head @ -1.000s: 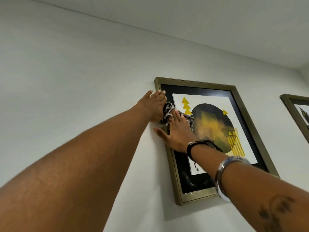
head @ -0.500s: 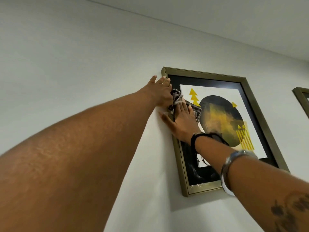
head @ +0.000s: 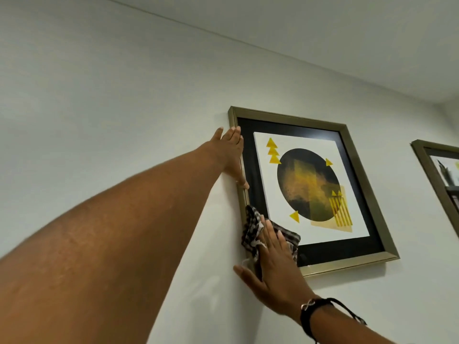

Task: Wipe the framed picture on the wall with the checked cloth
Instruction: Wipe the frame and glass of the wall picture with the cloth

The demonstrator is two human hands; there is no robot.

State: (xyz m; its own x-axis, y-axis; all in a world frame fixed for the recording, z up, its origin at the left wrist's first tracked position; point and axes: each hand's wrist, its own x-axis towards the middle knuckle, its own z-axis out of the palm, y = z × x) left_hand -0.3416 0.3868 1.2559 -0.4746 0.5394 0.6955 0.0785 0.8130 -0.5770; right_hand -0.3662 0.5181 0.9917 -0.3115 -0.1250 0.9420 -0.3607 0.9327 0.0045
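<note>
Pressing the checked cloth (head: 250,228) flat under open fingers against the lower left corner of the framed picture (head: 308,184) on the wall (head: 124,95), the right hand (head: 273,276) wipes while the left hand (head: 232,155), grip open, steadies the frame's left edge.

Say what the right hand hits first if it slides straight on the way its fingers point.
Likely nothing solid: the right hand lies flat on the checked cloth, fingers aimed up the framed picture. Only flat picture surface lies ahead until the top frame edge.
</note>
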